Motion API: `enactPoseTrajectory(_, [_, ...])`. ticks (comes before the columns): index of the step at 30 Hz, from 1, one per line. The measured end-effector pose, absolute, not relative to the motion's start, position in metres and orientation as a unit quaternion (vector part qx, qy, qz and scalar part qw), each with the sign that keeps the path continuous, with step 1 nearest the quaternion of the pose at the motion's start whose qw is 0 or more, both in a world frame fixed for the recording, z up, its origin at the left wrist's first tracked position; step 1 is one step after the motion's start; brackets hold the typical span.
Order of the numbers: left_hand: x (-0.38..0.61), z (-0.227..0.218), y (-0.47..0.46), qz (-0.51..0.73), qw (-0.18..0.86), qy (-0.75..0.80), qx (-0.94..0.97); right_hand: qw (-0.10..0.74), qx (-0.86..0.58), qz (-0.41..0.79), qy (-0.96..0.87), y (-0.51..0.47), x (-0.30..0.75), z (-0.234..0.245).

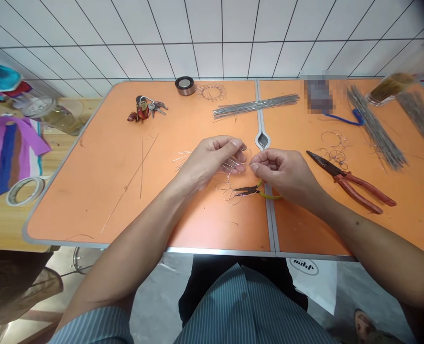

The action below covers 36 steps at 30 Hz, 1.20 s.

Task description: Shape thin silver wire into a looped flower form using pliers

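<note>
My left hand (pixel 212 160) is closed around several thin silvery wires (pixel 183 155), whose straight ends stick out to the left behind it. Close by on the right, my right hand (pixel 287 172) is held in a pinch, thumb against fingers, at the end of a thin curved wire (pixel 248 154) that runs between both hands. Below them lie small pliers (pixel 246 190) with dark jaws and yellow handles, partly hidden by my right hand. Loops of fine wire (pixel 235 197) rest beside the jaws.
Red-handled pliers (pixel 355 181) lie at right near wire bundles (pixel 380 131). Another bundle (pixel 256 106) crosses the table seam. Farther back are a tape roll (pixel 185 86), a wire coil (pixel 212 91) and keys (pixel 147 108). Loose wires (pixel 129 184) lie left. A glass jar (pixel 391 88) stands back right.
</note>
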<state>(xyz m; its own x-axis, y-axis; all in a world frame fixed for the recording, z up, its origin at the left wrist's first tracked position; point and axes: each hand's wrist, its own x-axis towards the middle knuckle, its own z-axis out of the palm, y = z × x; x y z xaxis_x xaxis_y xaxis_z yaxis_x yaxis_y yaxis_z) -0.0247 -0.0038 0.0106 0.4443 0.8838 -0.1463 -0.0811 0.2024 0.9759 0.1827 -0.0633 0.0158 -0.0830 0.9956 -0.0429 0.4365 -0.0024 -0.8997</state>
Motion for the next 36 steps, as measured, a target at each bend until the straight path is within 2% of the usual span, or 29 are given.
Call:
enactPoseTrajectory(18, [-0.029,0.013,-0.002,0.358,0.665,0.374,0.538,0.378,-0.583,0.412,-0.589,-0.059,0.185,0.014])
enactPoseTrajectory(25, [-0.022,0.008,-0.011,0.324,0.637,0.358,0.600,0.384,-0.568,0.433,-0.585,-0.060,0.184,0.011])
enactPoseTrajectory(36, [-0.018,0.009,-0.013,0.354,0.618,0.344,0.612,0.393,-0.539,0.443,-0.598,-0.061,0.183,0.011])
